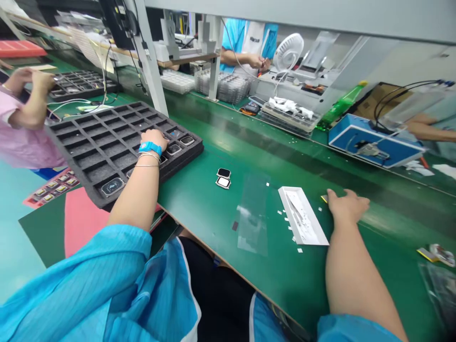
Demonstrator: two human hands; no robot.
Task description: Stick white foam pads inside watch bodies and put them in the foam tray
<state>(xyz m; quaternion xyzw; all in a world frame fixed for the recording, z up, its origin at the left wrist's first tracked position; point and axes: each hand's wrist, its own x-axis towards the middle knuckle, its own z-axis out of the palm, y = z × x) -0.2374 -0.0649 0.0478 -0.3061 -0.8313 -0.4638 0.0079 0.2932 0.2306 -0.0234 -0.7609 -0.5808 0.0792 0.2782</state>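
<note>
My left hand (155,140), with a blue wristband, rests curled on a black foam tray (103,151) with a grid of compartments. Several hold rounded-square watch-like devices, such as one (113,186) at the tray's near corner. My right hand (347,206) lies flat on the green workbench (285,280), its fingertips by a small yellow piece (324,198). Left of it is a white tray (302,216) edged with small white bits. Between my hands lie a clear plastic film (252,213) and two small rounded pieces, one black (223,173), one white-faced (223,182).
A person in a pink sleeve (24,142) handles another foam tray (81,84) at left. Across the bench, a person in blue (245,52) works by a white fan (288,52). A green bottle (342,107), blue box (374,141) and stacked clear trays (223,87) stand beyond.
</note>
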